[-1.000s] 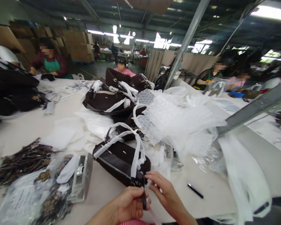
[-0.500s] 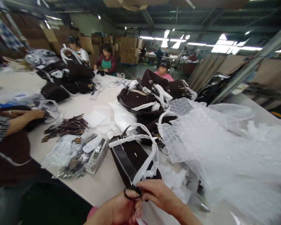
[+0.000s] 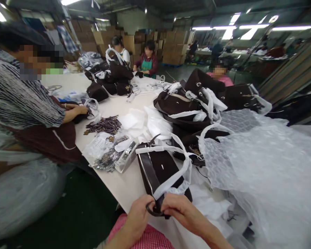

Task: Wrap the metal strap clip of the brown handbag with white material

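View swung left, hands [image 3: 140,211] pinching dark strap [image 3: 157,213], table edge [image 3: 107,185] near.

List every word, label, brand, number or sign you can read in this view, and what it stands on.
No text can be read here.
Small pale mark on the dark handbag at the hands: too small to tell whether it bears letters.
Clear plastic bag of trinkets: any print is too blurred.
Cardboard boxes at the back: no legible print.
Round, clock-like disc up high: no numbers legible.

No legible text or labels
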The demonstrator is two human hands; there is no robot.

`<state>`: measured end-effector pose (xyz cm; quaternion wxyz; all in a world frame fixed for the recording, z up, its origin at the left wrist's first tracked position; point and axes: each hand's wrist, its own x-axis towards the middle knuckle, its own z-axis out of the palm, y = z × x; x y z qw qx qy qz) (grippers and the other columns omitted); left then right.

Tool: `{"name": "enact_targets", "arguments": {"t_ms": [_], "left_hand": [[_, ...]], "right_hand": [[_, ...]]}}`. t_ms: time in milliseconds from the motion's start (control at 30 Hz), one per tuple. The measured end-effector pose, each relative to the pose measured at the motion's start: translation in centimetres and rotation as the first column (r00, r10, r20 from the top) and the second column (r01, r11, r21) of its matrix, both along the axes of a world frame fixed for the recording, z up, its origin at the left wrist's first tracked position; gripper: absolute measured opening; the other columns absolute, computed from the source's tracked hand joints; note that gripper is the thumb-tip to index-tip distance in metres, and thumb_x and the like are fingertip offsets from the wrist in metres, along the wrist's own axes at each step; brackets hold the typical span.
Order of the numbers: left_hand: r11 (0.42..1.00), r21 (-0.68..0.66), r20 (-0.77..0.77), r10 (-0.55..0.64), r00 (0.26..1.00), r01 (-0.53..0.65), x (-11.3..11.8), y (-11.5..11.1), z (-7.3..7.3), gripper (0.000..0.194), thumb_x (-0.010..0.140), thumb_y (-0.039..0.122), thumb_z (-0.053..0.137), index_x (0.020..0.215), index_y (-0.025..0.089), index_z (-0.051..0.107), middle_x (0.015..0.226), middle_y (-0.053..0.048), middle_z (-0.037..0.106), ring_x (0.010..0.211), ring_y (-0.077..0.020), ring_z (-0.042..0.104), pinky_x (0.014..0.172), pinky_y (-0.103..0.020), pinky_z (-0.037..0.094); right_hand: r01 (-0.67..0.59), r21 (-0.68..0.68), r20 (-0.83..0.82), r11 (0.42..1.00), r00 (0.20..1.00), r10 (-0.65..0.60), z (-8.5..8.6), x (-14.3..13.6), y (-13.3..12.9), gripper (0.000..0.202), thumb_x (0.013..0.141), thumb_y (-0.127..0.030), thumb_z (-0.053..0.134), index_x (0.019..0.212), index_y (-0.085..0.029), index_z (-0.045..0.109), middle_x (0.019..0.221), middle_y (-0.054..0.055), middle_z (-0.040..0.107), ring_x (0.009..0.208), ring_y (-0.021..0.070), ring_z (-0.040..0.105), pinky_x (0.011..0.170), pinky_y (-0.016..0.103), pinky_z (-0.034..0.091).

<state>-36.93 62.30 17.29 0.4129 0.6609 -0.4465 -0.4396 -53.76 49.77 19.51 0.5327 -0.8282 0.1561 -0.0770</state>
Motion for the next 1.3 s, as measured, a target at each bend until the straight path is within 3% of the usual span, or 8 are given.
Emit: {"name": "enact_targets", "arguments": {"t_ms": [133, 300, 533, 633, 833, 967, 1167, 1300], "left_hand": [[0.994, -0.012, -0.132, 0.104, 0.986, -0.107, -0.6, 0.0, -0.4, 0.036, 0.092, 0.046, 0.052, 0.077, 0.017, 0.067, 0.074, -0.005, 0.061, 0.071, -0.0175, 0.053, 0.068, -0.026, 0.039], [0.968, 0.031, -0.409, 0.241, 0.880, -0.251, -1.3, 0.2, -1.1, 0.048, 0.083, 0.063, 0.058, 0.078, 0.015, 0.060, 0.064, 0.000, 0.049, 0.061, -0.0135, 0.044, 0.058, -0.025, 0.035], [0.958, -0.038, -0.441, 0.239, 0.865, -0.284, -1.4, 0.4, -1.3, 0.048, 0.085, 0.065, 0.054, 0.078, 0.018, 0.059, 0.071, 0.000, 0.051, 0.068, -0.0144, 0.045, 0.066, -0.027, 0.040], [0.945, -0.013, -0.482, 0.281, 0.830, -0.327, -1.5, 0.4, -1.1, 0.044, 0.083, 0.061, 0.060, 0.078, 0.018, 0.059, 0.071, 0.000, 0.051, 0.068, -0.0144, 0.046, 0.066, -0.027, 0.041], [0.944, 0.010, -0.568, 0.278, 0.775, -0.331, -1.3, 0.3, -1.9, 0.045, 0.077, 0.058, 0.069, 0.085, 0.015, 0.061, 0.072, -0.002, 0.055, 0.066, -0.0145, 0.050, 0.065, -0.028, 0.041], [0.953, -0.068, -0.555, 0.208, 0.805, -0.294, -1.0, 0.7, -2.5, 0.040, 0.085, 0.054, 0.061, 0.094, 0.015, 0.060, 0.076, -0.005, 0.059, 0.068, -0.0161, 0.054, 0.068, -0.031, 0.044], [0.966, -0.027, -0.659, 0.177, 0.731, -0.257, -0.8, 0.5, -1.3, 0.034, 0.068, 0.026, 0.078, 0.094, 0.017, 0.059, 0.088, -0.004, 0.064, 0.084, -0.0174, 0.060, 0.078, -0.031, 0.049], [0.942, 0.169, -0.575, 0.334, 0.747, -0.291, 0.0, 0.2, -0.4, 0.029, 0.063, 0.030, 0.074, 0.084, 0.013, 0.062, 0.078, -0.006, 0.070, 0.073, -0.0174, 0.065, 0.071, -0.030, 0.052]], "right_hand": [[0.016, -0.002, -0.029, 1.000, 0.999, -0.016, 0.2, 1.3, 0.3, 0.017, 0.085, -0.009, 0.058, 0.082, -0.021, 0.069, 0.078, -0.002, 0.066, 0.074, 0.0127, 0.060, 0.071, 0.022, 0.042], [0.094, 0.021, -0.067, 0.995, 0.993, -0.093, -0.4, 2.8, 1.0, 0.017, 0.078, -0.005, 0.059, 0.081, -0.021, 0.063, 0.071, -0.005, 0.064, 0.068, 0.0119, 0.058, 0.066, 0.022, 0.038], [0.074, -0.164, 0.023, 0.984, 0.997, -0.071, -2.7, 3.0, 1.9, 0.015, 0.086, -0.010, 0.057, 0.078, -0.020, 0.063, 0.081, 0.001, 0.058, 0.080, 0.0156, 0.059, 0.069, 0.024, 0.042], [0.080, -0.352, 0.005, 0.933, 0.996, -0.084, -4.0, 3.0, 2.9, 0.018, 0.088, -0.007, 0.047, 0.086, -0.020, 0.061, 0.087, 0.005, 0.061, 0.077, 0.0174, 0.061, 0.067, 0.027, 0.047], [0.322, -0.462, 0.175, 0.826, 0.947, -0.271, -7.1, 2.9, 4.4, 0.030, 0.089, -0.010, 0.045, 0.116, -0.019, 0.054, 0.100, 0.008, 0.071, 0.091, 0.0215, 0.069, 0.079, 0.031, 0.057], [0.379, -0.573, 0.273, 0.726, 0.924, -0.266, -7.0, 3.3, 4.1, 0.030, 0.094, -0.013, 0.040, 0.120, -0.019, 0.054, 0.093, 0.007, 0.073, 0.082, 0.0207, 0.070, 0.070, 0.030, 0.057], [0.308, -0.490, 0.225, 0.816, 0.948, -0.223, -5.0, 3.0, 2.8, 0.019, 0.097, -0.018, 0.042, 0.096, -0.023, 0.060, 0.079, 0.002, 0.066, 0.072, 0.0184, 0.065, 0.063, 0.028, 0.050], [0.365, -0.289, 0.180, 0.885, 0.929, -0.324, -4.5, 2.1, 1.6, 0.019, 0.094, -0.018, 0.042, 0.089, -0.022, 0.059, 0.080, 0.001, 0.065, 0.074, 0.0166, 0.064, 0.067, 0.027, 0.049]]}}
